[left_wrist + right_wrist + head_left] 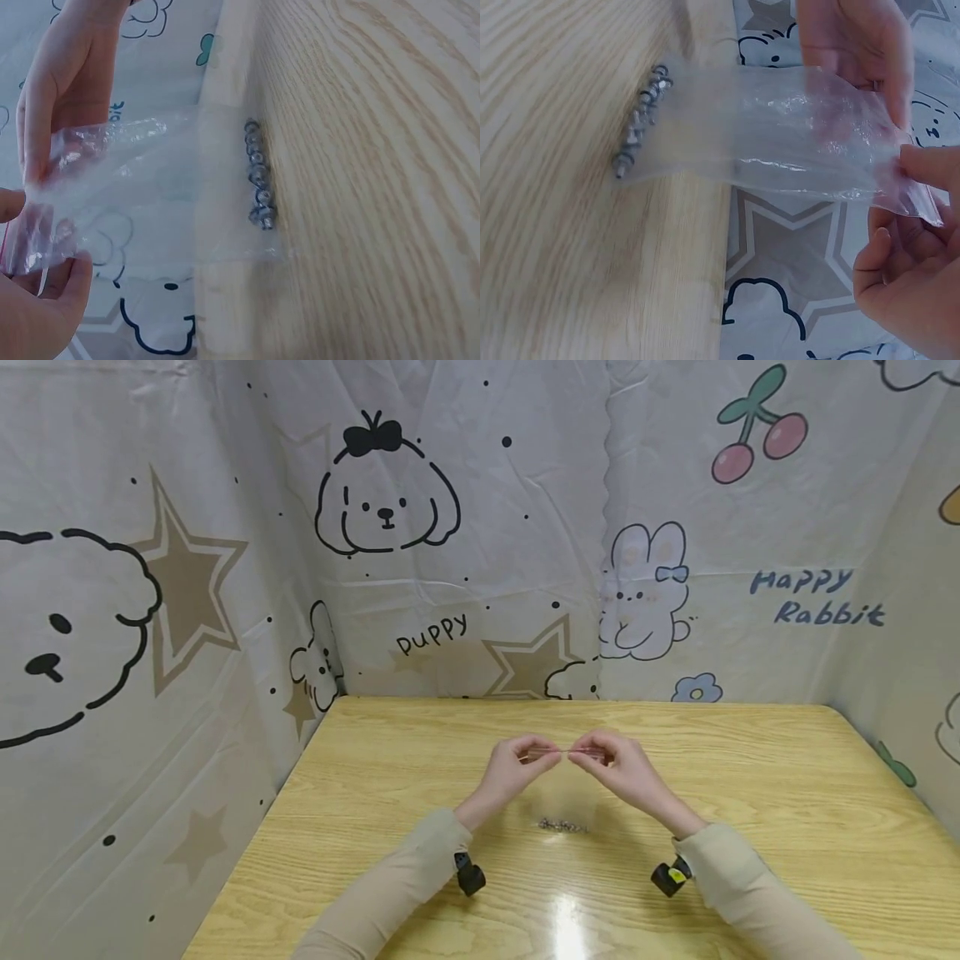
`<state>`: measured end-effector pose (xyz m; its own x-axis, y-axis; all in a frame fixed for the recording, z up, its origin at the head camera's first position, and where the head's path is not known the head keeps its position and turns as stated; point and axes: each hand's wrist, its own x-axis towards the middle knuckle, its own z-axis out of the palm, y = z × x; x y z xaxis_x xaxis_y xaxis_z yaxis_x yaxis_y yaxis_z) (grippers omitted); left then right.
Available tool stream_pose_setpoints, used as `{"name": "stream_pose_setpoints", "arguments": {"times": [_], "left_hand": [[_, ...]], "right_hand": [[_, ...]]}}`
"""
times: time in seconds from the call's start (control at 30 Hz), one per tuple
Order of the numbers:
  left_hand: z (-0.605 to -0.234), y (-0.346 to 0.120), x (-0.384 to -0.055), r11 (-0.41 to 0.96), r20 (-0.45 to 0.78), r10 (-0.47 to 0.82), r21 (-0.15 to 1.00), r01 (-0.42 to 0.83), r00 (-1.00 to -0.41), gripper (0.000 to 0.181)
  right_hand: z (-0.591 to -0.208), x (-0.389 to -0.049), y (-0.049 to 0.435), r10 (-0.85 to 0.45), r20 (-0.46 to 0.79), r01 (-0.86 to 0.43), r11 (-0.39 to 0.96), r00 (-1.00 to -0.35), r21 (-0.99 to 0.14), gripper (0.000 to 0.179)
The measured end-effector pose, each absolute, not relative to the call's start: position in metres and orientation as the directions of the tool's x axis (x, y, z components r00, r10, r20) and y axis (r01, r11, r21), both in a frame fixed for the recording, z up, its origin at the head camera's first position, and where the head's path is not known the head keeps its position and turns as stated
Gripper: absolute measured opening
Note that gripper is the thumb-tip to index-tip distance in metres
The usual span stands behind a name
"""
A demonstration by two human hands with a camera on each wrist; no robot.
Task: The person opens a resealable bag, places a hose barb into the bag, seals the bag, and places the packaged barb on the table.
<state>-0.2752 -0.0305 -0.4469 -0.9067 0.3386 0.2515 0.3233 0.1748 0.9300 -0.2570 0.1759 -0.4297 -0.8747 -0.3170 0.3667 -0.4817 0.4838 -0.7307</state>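
Note:
A clear zip-lock bag (165, 180) hangs upright between both hands over the wooden table. Along its bottom lies a row of small metal screws or similar hardware (641, 120). My left hand (512, 770) pinches the top edge on the left, thumb and fingers near the middle of the opening. On the opposite side, my right hand (621, 770) pinches the same edge, its fingertips close to those of the left. A thin reddish strip runs along the bag's top. The bag's bottom hangs close over the tabletop.
The wooden table (405, 752) spreads around the hands. A printed cloth (525, 527) with puppy, rabbit and star drawings stands behind it and at both sides. A black wrist camera (469, 874) sits under the left cuff, another camera (670, 877) under the right.

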Motion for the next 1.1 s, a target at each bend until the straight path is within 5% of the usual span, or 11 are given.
{"name": "stream_pose_setpoints", "arguments": {"times": [0.73, 1.1], "left_hand": [[-0.442, -0.037, -0.276, 0.245, 0.31, 0.358, 0.879, 0.409, -0.881, 0.016], [-0.443, -0.051, -0.276, 0.28, 0.28, 0.333, 0.883, 0.377, -0.901, 0.014]], "right_hand": [[-0.429, -0.259, 0.181, -0.329, 0.471, -0.573, 0.526, -0.819, -0.628, 0.004], [-0.429, -0.254, 0.195, -0.288, 0.418, -0.506, 0.547, -0.862, -0.667, 0.005]]}}
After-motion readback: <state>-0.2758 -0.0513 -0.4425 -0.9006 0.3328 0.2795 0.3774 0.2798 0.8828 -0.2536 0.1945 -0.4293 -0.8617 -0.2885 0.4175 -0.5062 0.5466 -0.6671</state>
